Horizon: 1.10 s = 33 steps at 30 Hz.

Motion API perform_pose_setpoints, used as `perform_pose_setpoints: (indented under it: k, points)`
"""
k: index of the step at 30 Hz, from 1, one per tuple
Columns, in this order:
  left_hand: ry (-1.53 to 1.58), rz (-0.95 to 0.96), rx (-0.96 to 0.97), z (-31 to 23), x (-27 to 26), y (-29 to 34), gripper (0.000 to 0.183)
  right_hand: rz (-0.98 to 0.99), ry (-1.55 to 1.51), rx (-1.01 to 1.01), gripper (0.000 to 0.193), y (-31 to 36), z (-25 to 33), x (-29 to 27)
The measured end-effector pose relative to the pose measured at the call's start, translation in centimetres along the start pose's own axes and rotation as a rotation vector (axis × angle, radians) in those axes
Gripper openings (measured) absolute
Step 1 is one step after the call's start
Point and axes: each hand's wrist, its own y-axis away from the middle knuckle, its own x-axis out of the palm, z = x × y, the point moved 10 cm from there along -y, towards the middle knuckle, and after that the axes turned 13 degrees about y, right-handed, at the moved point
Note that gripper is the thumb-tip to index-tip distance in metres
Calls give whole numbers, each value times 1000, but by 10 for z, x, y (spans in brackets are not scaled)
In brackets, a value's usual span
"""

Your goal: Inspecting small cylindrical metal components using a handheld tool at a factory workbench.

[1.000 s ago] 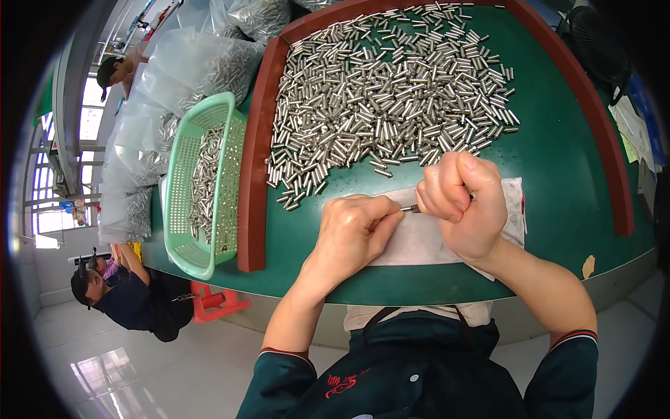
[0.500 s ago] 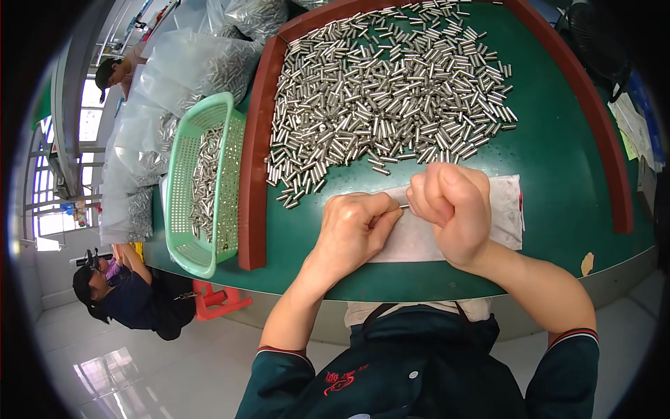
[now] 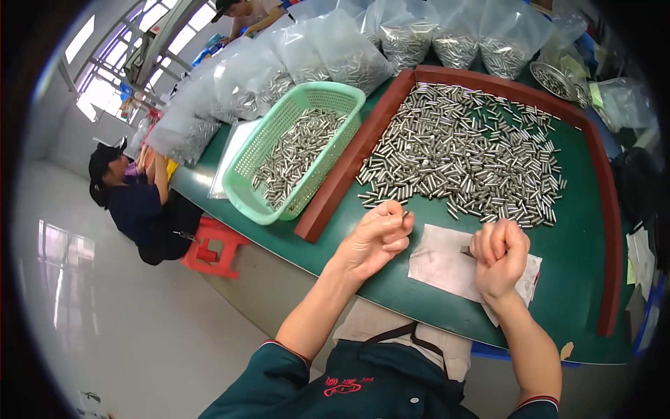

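Note:
My left hand (image 3: 377,241) is raised over the table's front part, fingers curled in a pinch. A small metal pin (image 3: 406,214) shows its end at the fingertips. My right hand (image 3: 501,258) is closed in a fist above the pale cloth (image 3: 440,262). From its thumb side sticks out a short, dark grey piece (image 3: 465,250); the rest of it is hidden in the fingers. Beyond both hands spreads a wide heap of short, shiny metal pins (image 3: 467,153) on the green table (image 3: 363,262).
Dark red rails (image 3: 349,167) border the heap. Left of them stands a light green plastic basket (image 3: 244,192) partly filled with pins. Clear bags of pins (image 3: 307,56) line the back, near a round metal dish (image 3: 551,80). A co-worker (image 3: 132,195) sits at the left by a red stool (image 3: 213,248).
My hands have moved apart, the left one towards the basket. The view has swung left, bringing more of the basket and the bags into sight.

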Motion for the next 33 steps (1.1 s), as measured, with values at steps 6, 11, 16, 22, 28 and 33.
perform_pose_setpoints:
  k: [6,11,16,22,28,33]
  points:
    - [-7,-56,14,0,-7,1,22,0,-27,20,38,-6,0,1]
    - [16,-100,-5,4,-14,1,26,16,-20,28,38,-7,1,0]
    - [19,-139,-3,2,-10,4,22,12,-25,34,38,-9,0,0]
    - [-889,-210,971,-150,70,80,22,8,-43,62,38,-9,-2,2]
    - [-1916,-498,1070,-222,75,96,33,13,-55,50,39,-3,2,3]
    - [-2073,-446,1350,-168,107,95,21,-1,-49,37,39,-2,-2,-7]
